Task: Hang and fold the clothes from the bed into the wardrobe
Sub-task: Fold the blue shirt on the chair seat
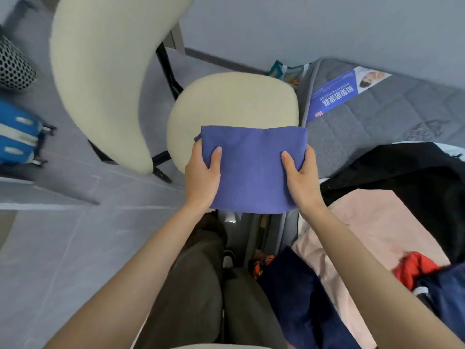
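A folded blue-purple garment [251, 170] is held in the air above the near edge of a cream chair seat [234, 102]. My left hand [202, 175] grips its left side, thumb on top and fingers underneath. My right hand [300, 177] grips its right side the same way. On the bed [377, 122] to the right lie more clothes: a black garment [407, 177], a pink one [372, 222], a navy one [297, 293] and a red piece [412, 270]. No wardrobe is in view.
The chair's cream backrest [105, 71] rises at the upper left. A blue suitcase [17, 137] stands on the grey tiled floor [63, 248] at the far left. A blue printed label [337, 96] lies on the grey mattress. My trousered legs fill the bottom centre.
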The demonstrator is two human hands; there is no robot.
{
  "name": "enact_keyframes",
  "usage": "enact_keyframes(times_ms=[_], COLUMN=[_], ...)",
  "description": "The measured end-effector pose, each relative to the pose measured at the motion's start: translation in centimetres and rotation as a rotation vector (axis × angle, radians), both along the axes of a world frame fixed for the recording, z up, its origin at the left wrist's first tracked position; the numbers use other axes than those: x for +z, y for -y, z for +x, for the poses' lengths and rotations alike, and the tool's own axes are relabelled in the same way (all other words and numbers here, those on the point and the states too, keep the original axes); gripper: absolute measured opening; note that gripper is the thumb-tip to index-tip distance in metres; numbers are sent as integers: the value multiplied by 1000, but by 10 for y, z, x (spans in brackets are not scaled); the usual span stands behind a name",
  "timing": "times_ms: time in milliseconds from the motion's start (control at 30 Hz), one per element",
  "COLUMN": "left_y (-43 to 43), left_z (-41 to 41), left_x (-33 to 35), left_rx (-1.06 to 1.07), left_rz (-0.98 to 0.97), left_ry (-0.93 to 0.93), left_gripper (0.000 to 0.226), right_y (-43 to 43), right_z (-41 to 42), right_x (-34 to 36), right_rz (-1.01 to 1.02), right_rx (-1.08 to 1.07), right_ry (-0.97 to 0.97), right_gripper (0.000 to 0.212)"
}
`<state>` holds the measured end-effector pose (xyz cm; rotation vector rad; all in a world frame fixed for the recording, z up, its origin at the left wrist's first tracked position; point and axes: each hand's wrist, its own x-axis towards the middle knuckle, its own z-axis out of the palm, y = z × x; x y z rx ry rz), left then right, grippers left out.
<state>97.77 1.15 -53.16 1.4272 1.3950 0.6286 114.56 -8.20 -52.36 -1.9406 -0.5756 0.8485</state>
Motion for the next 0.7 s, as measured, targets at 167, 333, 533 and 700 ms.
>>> enact_keyframes(times_ms=[167, 333, 533, 700], left_y=[37, 65, 94, 118], left_z=[-44, -99, -186, -283], left_x=[83, 155, 216, 245], left_rx=[58, 153, 319, 496], left_rz=[101, 172, 232, 271], left_ry=[61, 51, 6, -11], left_gripper=[30, 42, 50, 49], right_y=[28, 42, 41, 30], right_z=[-32, -77, -157, -252], right_x=[81, 153, 207, 236], right_rz=[105, 179, 213, 258], right_rx=[96, 188, 371, 596], right_ry=[16, 39, 45, 50], right_gripper=[39, 29, 32, 37])
